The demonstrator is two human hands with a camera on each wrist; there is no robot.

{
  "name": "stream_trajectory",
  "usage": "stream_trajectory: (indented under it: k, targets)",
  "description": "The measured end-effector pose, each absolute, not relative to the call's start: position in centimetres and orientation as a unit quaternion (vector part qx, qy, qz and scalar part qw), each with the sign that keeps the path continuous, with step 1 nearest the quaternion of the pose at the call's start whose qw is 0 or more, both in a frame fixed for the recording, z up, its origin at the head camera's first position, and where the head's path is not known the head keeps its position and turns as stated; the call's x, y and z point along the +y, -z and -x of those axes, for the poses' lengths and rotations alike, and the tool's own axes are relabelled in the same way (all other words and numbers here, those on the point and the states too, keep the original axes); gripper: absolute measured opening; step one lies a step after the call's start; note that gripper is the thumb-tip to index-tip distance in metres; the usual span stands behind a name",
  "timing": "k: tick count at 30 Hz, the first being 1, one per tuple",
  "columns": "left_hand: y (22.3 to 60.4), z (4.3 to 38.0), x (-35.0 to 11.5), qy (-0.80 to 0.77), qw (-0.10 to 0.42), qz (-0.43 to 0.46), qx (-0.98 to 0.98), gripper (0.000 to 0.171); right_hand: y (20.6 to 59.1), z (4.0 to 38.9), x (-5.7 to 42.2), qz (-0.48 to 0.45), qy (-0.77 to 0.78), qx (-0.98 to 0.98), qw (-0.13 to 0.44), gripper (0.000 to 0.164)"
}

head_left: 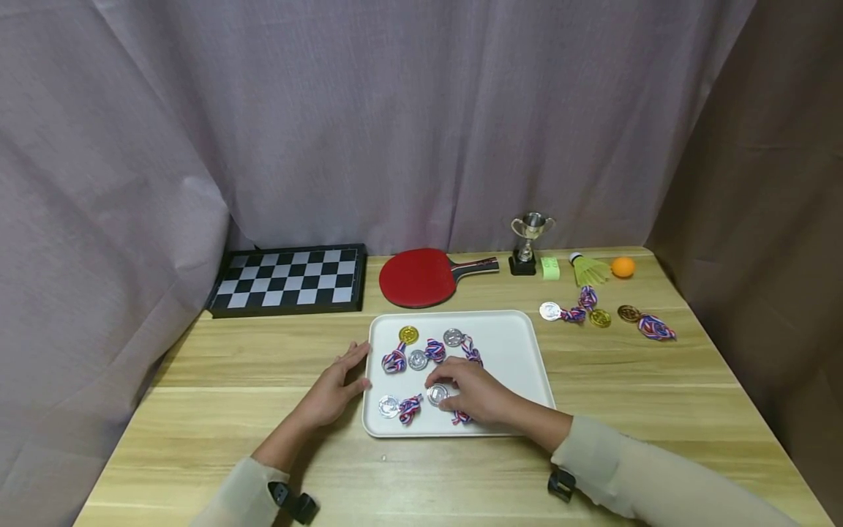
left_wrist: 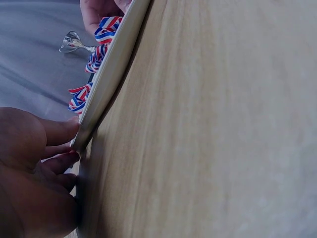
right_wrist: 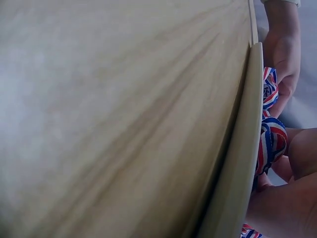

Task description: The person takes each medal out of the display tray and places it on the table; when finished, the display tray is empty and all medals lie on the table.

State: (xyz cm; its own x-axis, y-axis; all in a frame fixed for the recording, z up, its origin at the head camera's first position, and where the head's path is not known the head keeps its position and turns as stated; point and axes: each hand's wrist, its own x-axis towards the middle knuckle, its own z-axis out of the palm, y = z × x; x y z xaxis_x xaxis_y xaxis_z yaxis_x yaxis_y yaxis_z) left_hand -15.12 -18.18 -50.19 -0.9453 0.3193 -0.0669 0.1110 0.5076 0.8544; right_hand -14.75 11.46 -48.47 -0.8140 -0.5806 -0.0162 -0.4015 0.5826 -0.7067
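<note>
In the head view, a white tray point(head_left: 507, 344) holds several medals with red, white and blue ribbons. My right hand point(head_left: 477, 391) reaches over its right part, thumb and fingers curled at the edges of a silver medal point(head_left: 437, 395), whose ribbon point(head_left: 462, 417) lies partly under the hand. My left hand point(head_left: 332, 391) rests against the tray's left edge with its fingers extended. Near that side lie a gold medal point(head_left: 408, 335) and a silver medal point(head_left: 388, 406). Two more silver medals, one central point(head_left: 418, 359) and one farther back point(head_left: 452, 337), are on the tray too.
Behind the tray are a chessboard point(head_left: 290, 278), a red table tennis paddle point(head_left: 416, 278), a trophy cup point(head_left: 527, 241), a light green block point(head_left: 549, 268), a shuttlecock point(head_left: 588, 269) and an orange ball point(head_left: 623, 267). Loose medals, including a bronze one point(head_left: 628, 313), lie right of the tray.
</note>
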Motion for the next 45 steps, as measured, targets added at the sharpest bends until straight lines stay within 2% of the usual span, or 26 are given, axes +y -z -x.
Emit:
stream_trajectory:
  k: [10,19,25,38,45]
  targets:
    - [50.0,15.1,-18.2,-0.485,0.119,-0.115,0.858,0.066,48.0,14.5,11.0,0.269,0.389,0.868,0.149,0.028]
    - [49.9,15.0,-18.2,-0.485,0.120,-0.114,0.859,0.066,47.7,14.3,11.2,0.273,0.404,0.862,0.139,0.022]
    - [49.9,15.0,-18.1,-0.485,0.120,-0.115,0.859,0.066,47.0,14.3,12.2,0.263,0.431,0.848,0.160,0.018]
    - [49.9,15.0,-18.1,-0.484,0.120,-0.110,0.860,0.067,44.5,14.6,18.5,0.207,0.525,0.804,0.188,0.026]
    - [50.1,15.1,-18.2,-0.486,0.120,-0.111,0.859,0.068,44.5,15.6,23.4,0.145,0.508,0.835,0.157,0.032]
